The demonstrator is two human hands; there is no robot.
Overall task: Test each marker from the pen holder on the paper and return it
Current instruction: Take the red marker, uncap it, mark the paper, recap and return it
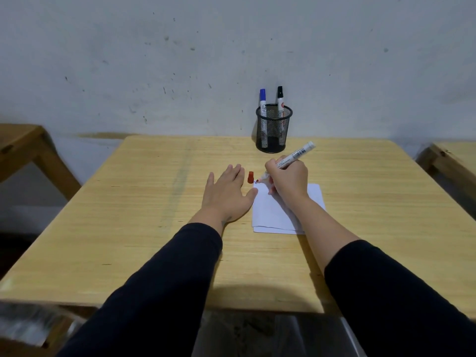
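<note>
A black mesh pen holder (273, 135) stands at the table's far edge with a blue-capped marker (263, 99) and a black-capped marker (280, 97) upright in it. My right hand (288, 180) grips an uncapped red marker (296, 154), its tip touching the top left corner of the white paper (270, 212), where a small blue mark shows. The red cap (250, 177) lies on the table just left of the tip. My left hand (226, 194) rests flat, fingers spread, with the thumb against the paper's left edge.
The wooden table (154, 215) stands against a grey wall. Another wooden table (23, 148) is at the left and a third one (453, 155) at the right. A shiny object (28, 323) lies below the front left corner.
</note>
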